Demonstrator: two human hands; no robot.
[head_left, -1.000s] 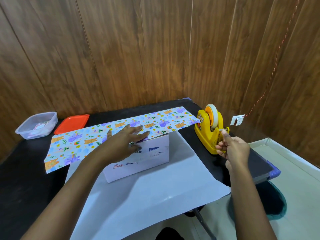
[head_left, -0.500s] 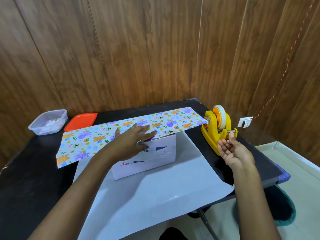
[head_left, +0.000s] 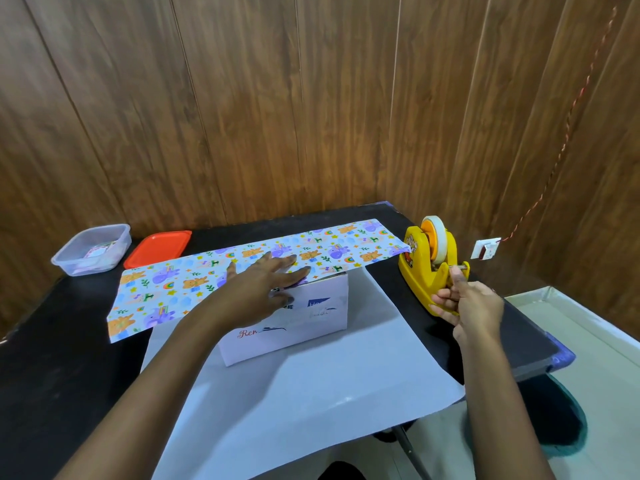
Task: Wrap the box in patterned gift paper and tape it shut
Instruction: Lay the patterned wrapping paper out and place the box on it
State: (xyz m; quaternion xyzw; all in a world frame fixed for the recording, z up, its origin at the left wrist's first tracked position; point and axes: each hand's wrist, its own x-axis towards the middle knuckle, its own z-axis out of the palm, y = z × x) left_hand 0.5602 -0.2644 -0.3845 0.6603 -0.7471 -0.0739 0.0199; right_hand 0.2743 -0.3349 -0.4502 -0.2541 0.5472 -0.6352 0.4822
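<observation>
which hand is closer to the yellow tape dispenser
Right. The right hand is at the tape dispenser's cutter end, fingers against it; the left hand lies flat on the patterned paper over the box, off to the dispenser's left.

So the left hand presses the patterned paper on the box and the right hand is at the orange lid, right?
No: the head view shows the right hand at the yellow tape dispenser, not the orange lid. The left hand does press the patterned paper.
</observation>
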